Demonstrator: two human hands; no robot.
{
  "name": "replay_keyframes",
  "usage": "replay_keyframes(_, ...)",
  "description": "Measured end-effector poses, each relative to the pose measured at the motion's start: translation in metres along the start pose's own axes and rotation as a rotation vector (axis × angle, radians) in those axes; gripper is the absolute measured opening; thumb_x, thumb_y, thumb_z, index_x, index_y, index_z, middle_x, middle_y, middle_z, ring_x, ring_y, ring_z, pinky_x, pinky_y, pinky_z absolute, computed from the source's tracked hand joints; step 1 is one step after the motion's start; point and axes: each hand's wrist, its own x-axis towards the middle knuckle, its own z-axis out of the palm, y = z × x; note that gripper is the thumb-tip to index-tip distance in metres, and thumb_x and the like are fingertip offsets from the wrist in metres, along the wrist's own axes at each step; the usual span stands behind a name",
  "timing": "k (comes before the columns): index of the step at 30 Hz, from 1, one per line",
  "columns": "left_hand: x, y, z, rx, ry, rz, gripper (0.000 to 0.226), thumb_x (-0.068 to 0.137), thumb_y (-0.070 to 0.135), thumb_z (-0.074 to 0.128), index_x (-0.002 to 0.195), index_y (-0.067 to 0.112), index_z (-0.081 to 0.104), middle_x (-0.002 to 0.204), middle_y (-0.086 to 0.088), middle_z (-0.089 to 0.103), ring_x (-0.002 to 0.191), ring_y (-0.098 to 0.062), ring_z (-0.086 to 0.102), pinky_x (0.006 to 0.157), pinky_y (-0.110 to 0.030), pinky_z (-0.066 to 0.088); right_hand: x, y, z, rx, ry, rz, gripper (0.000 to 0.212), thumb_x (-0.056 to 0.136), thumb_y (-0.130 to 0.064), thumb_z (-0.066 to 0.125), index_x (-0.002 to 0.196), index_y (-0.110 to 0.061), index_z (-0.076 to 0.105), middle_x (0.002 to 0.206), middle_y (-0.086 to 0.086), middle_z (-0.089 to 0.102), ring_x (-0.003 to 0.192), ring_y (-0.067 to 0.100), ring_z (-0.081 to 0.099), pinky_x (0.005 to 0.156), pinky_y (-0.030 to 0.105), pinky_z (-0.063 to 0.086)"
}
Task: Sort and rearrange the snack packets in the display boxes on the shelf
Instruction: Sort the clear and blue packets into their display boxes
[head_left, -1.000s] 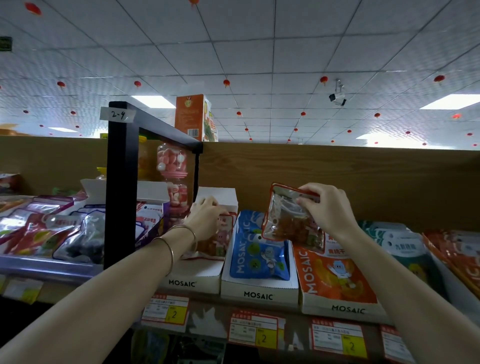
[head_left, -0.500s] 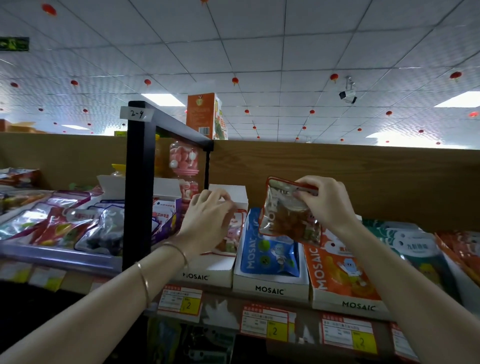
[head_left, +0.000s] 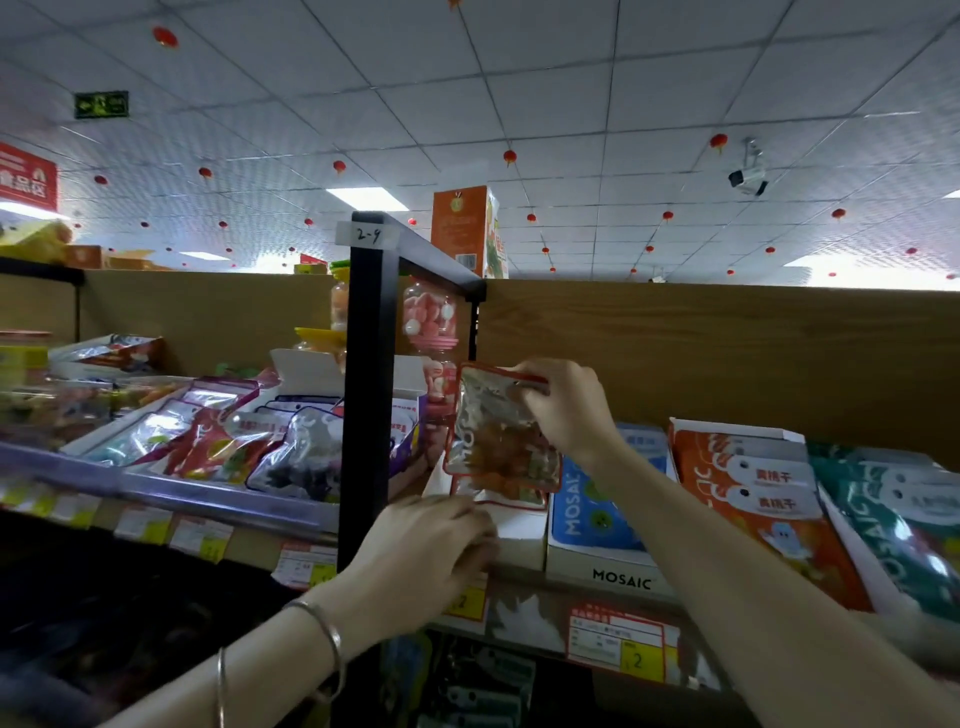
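Observation:
My right hand pinches the top edge of a clear, red-rimmed snack packet and holds it upright over the leftmost white display box. Another red-rimmed packet lies in that box, mostly hidden behind the held one. My left hand is lower, at the box's front wall, fingers curled and blurred; I cannot make out a grip. To the right stand a blue-packet MOSAIC box, an orange-packet box and green packets.
A black shelf post rises just left of the white box. Beyond it, a lower shelf holds several shiny packets. Jars of pink sweets stand behind the post. Price labels line the shelf edge, and a wooden back panel closes the shelf.
My left hand came out of the white box and dropped to its front wall. My right hand carried the packet left, from over the orange box to over the white box.

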Motion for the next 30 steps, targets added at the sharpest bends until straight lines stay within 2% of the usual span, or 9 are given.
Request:
replay_keyframes(2, -0.007, -0.001, 0.001, 0.003, 0.035, 0.026, 0.025, 0.09, 0.041, 0.043, 0.099, 0.032, 0.065, 0.096, 0.015, 0.065, 0.088, -0.008, 0.062, 0.074, -0.023, 0.05, 0.003, 0.001, 0.01, -0.051, -0.035, -0.006, 0.019, 0.087, -0.009, 0.057, 0.098, -0.016, 0.071, 0.085, 0.002, 0.072, 0.07, 0.016, 0.063, 0.06, 0.034, 0.053)
replay_keyframes(6, -0.019, -0.003, 0.009, 0.044, 0.08, 0.072, 0.025, 0.091, 0.037, 0.046, 0.113, 0.032, 0.059, 0.101, 0.014, 0.061, 0.093, -0.006, 0.058, 0.075, -0.02, 0.048, 0.008, 0.011, 0.027, -0.065, -0.087, 0.04, 0.015, 0.087, -0.015, 0.059, 0.095, -0.019, 0.071, 0.087, 0.0, 0.072, 0.08, 0.017, 0.065, 0.069, 0.036, 0.054)
replay_keyframes(9, -0.025, -0.009, 0.014, 0.069, 0.104, 0.07, 0.031, 0.089, 0.034, 0.051, 0.12, 0.033, 0.053, 0.111, 0.009, 0.054, 0.099, -0.009, 0.054, 0.066, -0.023, 0.052, 0.014, 0.018, 0.035, -0.064, -0.124, 0.069, 0.016, 0.086, -0.02, 0.063, 0.099, -0.017, 0.071, 0.094, 0.002, 0.072, 0.086, 0.018, 0.065, 0.076, 0.039, 0.054)
replay_keyframes(15, -0.025, -0.014, 0.013, 0.067, 0.112, 0.076, 0.031, 0.091, 0.031, 0.05, 0.122, 0.031, 0.055, 0.103, 0.009, 0.055, 0.092, -0.008, 0.055, 0.059, -0.021, 0.05, 0.02, 0.029, 0.047, -0.065, -0.139, 0.119, 0.019, 0.086, -0.023, 0.064, 0.102, -0.015, 0.07, 0.097, 0.006, 0.072, 0.087, 0.021, 0.065, 0.075, 0.038, 0.053)
replay_keyframes(17, -0.026, -0.014, 0.014, 0.053, 0.12, 0.076, 0.032, 0.091, 0.03, 0.048, 0.122, 0.032, 0.055, 0.103, 0.01, 0.055, 0.092, -0.006, 0.054, 0.06, -0.02, 0.05, 0.02, 0.032, 0.048, -0.068, -0.165, 0.128, 0.022, 0.085, -0.024, 0.065, 0.103, -0.014, 0.07, 0.099, 0.006, 0.071, 0.091, 0.023, 0.065, 0.078, 0.038, 0.053)
replay_keyframes(21, -0.026, -0.015, 0.016, -0.009, 0.154, 0.068, 0.029, 0.091, 0.026, 0.053, 0.119, 0.032, 0.058, 0.101, 0.01, 0.057, 0.092, -0.007, 0.055, 0.064, -0.022, 0.049, 0.015, 0.038, 0.051, -0.048, -0.329, 0.125, 0.025, 0.084, -0.025, 0.066, 0.105, -0.012, 0.069, 0.106, 0.007, 0.069, 0.099, 0.023, 0.062, 0.085, 0.034, 0.049)
replay_keyframes(26, -0.024, -0.011, 0.016, -0.04, 0.198, 0.071, 0.025, 0.09, 0.025, 0.054, 0.113, 0.03, 0.062, 0.096, 0.01, 0.058, 0.089, -0.006, 0.055, 0.064, -0.024, 0.05, 0.014, 0.036, 0.048, -0.157, -0.359, 0.116, 0.036, 0.079, -0.031, 0.068, 0.112, -0.016, 0.066, 0.11, 0.005, 0.068, 0.101, 0.022, 0.062, 0.086, 0.034, 0.05)
replay_keyframes(30, -0.024, -0.01, 0.016, -0.034, 0.19, 0.06, 0.026, 0.092, 0.028, 0.049, 0.114, 0.031, 0.061, 0.098, 0.01, 0.057, 0.091, -0.005, 0.054, 0.065, -0.023, 0.049, 0.01, 0.036, 0.049, -0.206, -0.4, 0.123, 0.047, 0.078, -0.029, 0.063, 0.124, -0.02, 0.057, 0.12, 0.005, 0.064, 0.109, 0.023, 0.058, 0.088, 0.037, 0.05)
